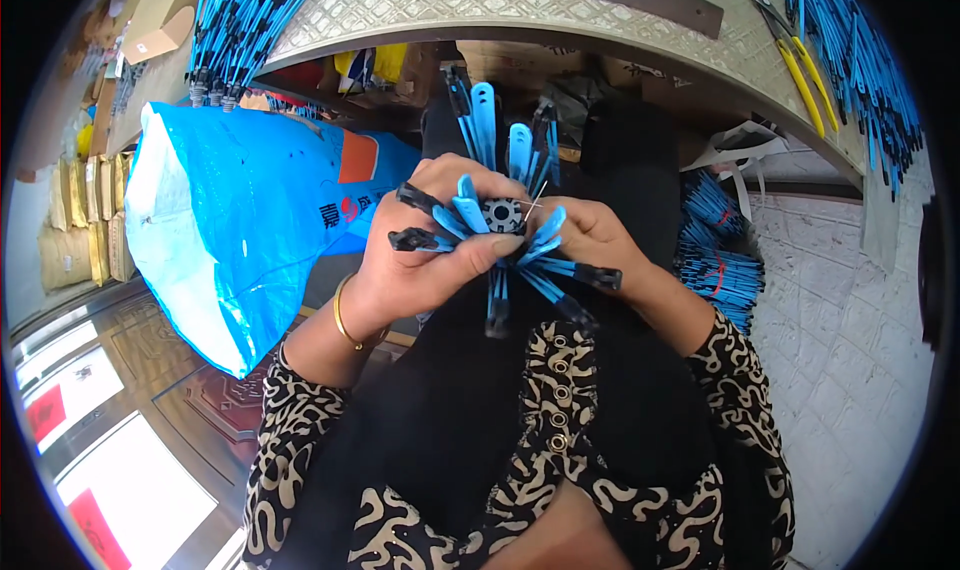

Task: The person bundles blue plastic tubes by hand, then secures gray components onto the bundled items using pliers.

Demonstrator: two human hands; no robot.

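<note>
A round black hub [503, 214] with notches in its rim is gripped in my left hand [415, 255], its thumb pressed along the lower edge. Blue flat-ended strips [484, 120] with black tips fan out from around the hub on all sides. Close beside its right edge, my right hand [595, 240] has its fingers pinched together at a thin metal wire [536, 200]. The wire's ends stick up next to the hub; how it joins the hub is hidden by the fingers.
A large blue plastic bag [230, 210] stands at the left. Bundles of blue strips lie on the table [330, 20] at both sides, with yellow-handled pliers [808, 80] at the right. More tied bundles [722, 270] sit low on the right.
</note>
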